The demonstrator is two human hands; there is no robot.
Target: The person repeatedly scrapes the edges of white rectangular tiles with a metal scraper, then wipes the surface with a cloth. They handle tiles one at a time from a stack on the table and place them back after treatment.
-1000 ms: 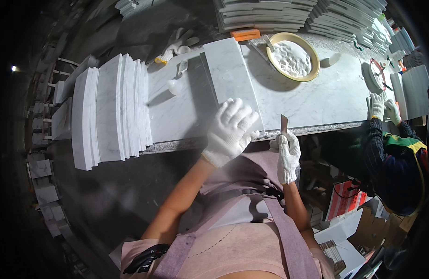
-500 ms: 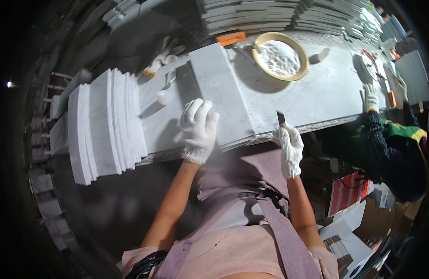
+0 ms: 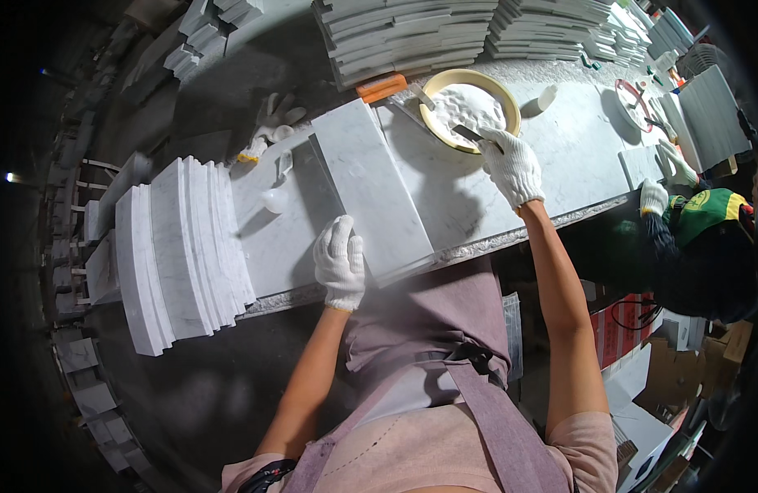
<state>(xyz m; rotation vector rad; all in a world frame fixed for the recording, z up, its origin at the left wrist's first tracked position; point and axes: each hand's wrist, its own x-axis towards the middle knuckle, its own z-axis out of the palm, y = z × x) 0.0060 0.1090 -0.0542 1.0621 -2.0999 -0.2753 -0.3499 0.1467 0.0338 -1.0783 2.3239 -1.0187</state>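
Observation:
My right hand (image 3: 513,168), in a white knit glove, grips a putty knife (image 3: 466,132) by its lower end. Its flat dark blade reaches over the near rim of a yellow bowl (image 3: 514,123) that holds white powdery or pasty filler (image 3: 467,105). A long pale grey marble tile (image 3: 375,193) lies slanted on the worktable, on top of at least one more slab. Along its left edge, near the front corner, my gloved left hand (image 3: 339,261) has its fingers curled together against the tile; the thumb's hold underneath is hidden.
A stack of marble tiles (image 3: 182,255) stands on edge at left. An orange box (image 3: 381,88), a small white bottle (image 3: 274,200) and spare gloves (image 3: 272,131) lie about the table (image 3: 559,177). More slab piles (image 3: 407,37) line the back. At right a co-worker's gloved hands (image 3: 654,197) work nearby.
My right hand has carried the putty knife from the table's front edge up and forward to the bowl. My left hand has drawn its fingers together at the tile's edge.

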